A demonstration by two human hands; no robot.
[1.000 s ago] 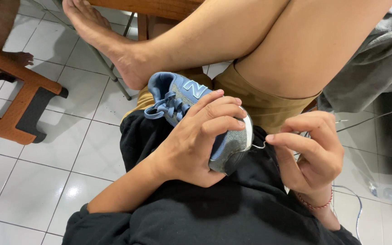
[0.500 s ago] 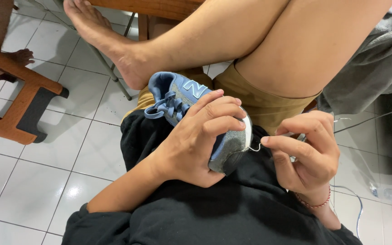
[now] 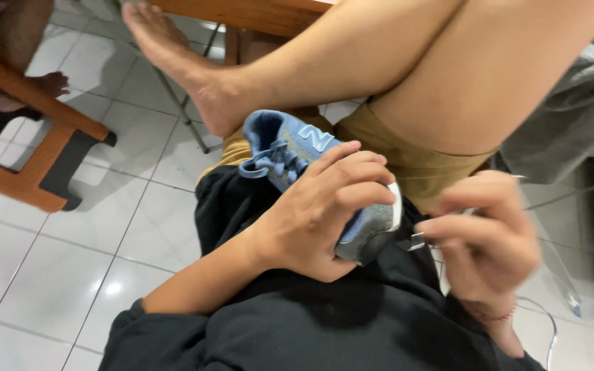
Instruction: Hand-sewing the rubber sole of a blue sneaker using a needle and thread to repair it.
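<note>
White floor tiles (image 3: 70, 227) fill the left of the view, and the person's bare crossed leg (image 3: 393, 62) sweeps across the top, over tan shorts (image 3: 414, 161) and a black garment (image 3: 324, 323) in the lap. At far left stands a wooden stool (image 3: 42, 148) with another person's foot (image 3: 46, 84) resting by it; grey cloth (image 3: 572, 117) hangs at the right.

Down to the action: a small blue sneaker (image 3: 297, 148) with blue laces lies on the lap, toe end pointing right, grey at the toe with a white sole edge. The left hand (image 3: 317, 213) has it wrapped, fingers (image 3: 352, 175) curled together over the upper and clamped on the shoe, thumb underneath.

And the right hand (image 3: 486, 240), blurred, sits just beside the toe, fingertips pinched together on a small metal hooked tool (image 3: 417, 240) touching the sole edge. It looks like an awl or a stitching needle, but it is too small to tell which. A thin pale thread (image 3: 544, 323) loops down by the wrist.

In my judgement, this is sole stitching, and doing it well calls for a firm left-hand grip so the shoe cannot twist, the hook kept square to the sole edge, and a short controlled push rather than a jab. Left fingers should stay out of the point's line, and the thread clear of the hook.
</note>
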